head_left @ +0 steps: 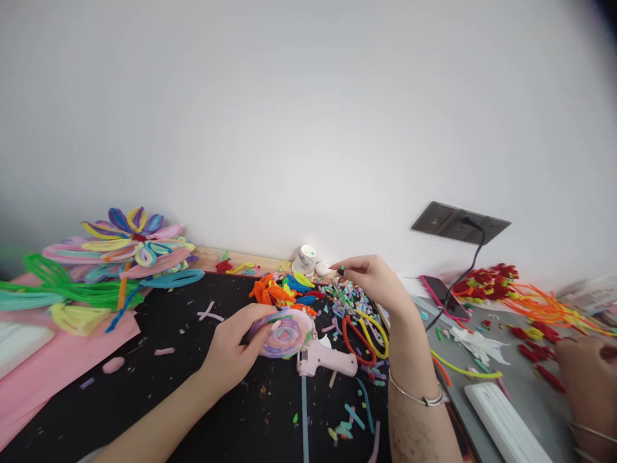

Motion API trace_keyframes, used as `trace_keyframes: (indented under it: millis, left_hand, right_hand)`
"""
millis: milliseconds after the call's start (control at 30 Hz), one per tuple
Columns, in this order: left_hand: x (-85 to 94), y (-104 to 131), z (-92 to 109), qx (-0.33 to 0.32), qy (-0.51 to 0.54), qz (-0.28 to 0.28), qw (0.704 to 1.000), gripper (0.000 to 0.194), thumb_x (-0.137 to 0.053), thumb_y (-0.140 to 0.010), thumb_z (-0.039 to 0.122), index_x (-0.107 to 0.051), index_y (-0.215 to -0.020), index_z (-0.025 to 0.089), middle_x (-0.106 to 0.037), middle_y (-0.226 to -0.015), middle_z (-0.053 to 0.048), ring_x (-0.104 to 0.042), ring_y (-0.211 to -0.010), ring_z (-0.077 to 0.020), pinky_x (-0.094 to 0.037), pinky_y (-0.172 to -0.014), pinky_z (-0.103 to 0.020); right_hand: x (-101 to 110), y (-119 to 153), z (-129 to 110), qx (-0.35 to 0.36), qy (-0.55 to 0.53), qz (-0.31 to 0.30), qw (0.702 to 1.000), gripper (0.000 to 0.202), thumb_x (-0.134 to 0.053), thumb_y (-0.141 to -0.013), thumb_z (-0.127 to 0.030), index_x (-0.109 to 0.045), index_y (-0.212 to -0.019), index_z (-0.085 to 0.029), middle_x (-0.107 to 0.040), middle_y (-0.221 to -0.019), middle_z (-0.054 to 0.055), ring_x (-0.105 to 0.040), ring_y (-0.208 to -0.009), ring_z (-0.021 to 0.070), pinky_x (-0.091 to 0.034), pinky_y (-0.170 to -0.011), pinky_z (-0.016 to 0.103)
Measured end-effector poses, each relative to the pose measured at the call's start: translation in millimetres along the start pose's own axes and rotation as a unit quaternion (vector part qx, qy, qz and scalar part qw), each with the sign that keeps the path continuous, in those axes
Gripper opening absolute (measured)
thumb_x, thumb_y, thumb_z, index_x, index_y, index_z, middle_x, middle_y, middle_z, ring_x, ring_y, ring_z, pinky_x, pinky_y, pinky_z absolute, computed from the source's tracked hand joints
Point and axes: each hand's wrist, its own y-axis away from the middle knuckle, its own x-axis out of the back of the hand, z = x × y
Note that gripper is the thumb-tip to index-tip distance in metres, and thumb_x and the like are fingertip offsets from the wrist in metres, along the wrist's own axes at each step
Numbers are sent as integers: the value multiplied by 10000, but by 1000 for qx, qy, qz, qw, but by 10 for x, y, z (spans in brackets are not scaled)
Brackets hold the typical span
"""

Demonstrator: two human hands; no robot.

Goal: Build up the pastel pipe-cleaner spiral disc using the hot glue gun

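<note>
My left hand [243,344] grips a round pastel coil [285,335] of wound pipe cleaners, its thumb across the front. Just below and right of the coil lies a pale pink glue gun [330,359], with a long bluish glue stick [304,418] running out of its back end. Above a heap of cut pipe-cleaner bits [349,299], my right hand [369,280] has its fingertips pinched together. A tiny dark and green speck shows at those fingertips, too small to name. Red-handled and yellow-handled loops [359,341] rest beneath this hand.
A layered pipe-cleaner flower [137,241] leans at the left wall, by green pipe cleaners [53,283]. A small white cup [307,258] stands at the back. On the right are a phone [443,296], a power cord [456,283], a white power strip [506,421] and another person's hand [585,370].
</note>
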Motion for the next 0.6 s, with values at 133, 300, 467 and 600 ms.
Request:
trace_keyframes:
  millis: [133,300,467,600]
  left_hand:
    - [-11,5,1,70,41,-14,997,166,-569,-856,227,-673,-984,208,-758,-963,-58,-724,-861,-198,-587,-797,-301]
    - [-61,17,-35,181,142,-31,973,217,-612,-847,289,-628,-1046,204,-751,-932,-55,-724,-850,-195,-595,-733,-282]
    - [-75,15,-57,175,149,-34,973,210,-599,-858,290,-633,-1046,202,-735,-980,-67,-708,-903,-197,-584,-788,-300]
    - [-56,1,-32,141,104,-41,984,185,-567,-872,280,-662,-1007,197,-729,-1001,-76,-700,-895,-203,-574,-807,-317]
  right_hand:
    - [-29,-23,8,-9,-12,-22,1000,401,-477,-717,-92,-794,-956,-153,-773,-807,43,-660,-723,175,-469,-632,236]
    - [-69,-28,-7,-21,-28,-40,999,388,-458,-702,-71,-771,-925,-126,-730,-678,36,-645,-631,151,-446,-578,221]
    - [-126,-5,-71,1,-45,-93,995,340,-417,-695,-60,-709,-849,-142,-681,-653,16,-622,-563,129,-397,-523,213]
    - [-209,-6,-118,9,-88,-111,990,280,-395,-682,-69,-649,-766,-152,-663,-697,18,-603,-550,115,-414,-545,217]
